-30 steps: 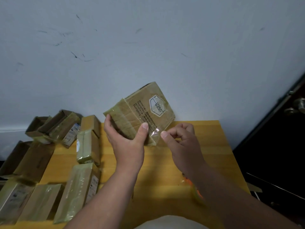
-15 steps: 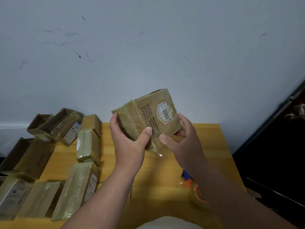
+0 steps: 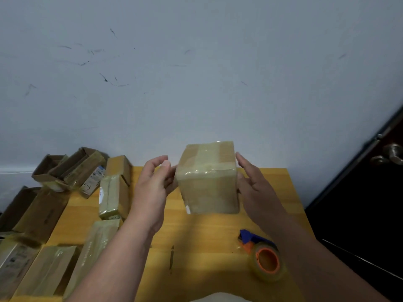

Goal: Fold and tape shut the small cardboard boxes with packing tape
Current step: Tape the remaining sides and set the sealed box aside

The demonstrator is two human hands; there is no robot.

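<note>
A small cardboard box, wrapped in clear packing tape, is held up above the yellow wooden table. My left hand presses its left side with the fingertips, thumb and forefinger pinched near the top edge. Flat against the box's right side lies my right hand. The box shows a plain taped face and looks blurred. A roll of clear tape on an orange and blue dispenser lies on the table near my right forearm.
Several taped boxes lie along the table's left side, and open cardboard boxes are piled at the back left by the wall. A dark door with a metal handle stands at the right.
The box has been turned between my hands, so its printed face is gone and a plain taped face shows. My right hand moved from the tape end to the box's right side.
</note>
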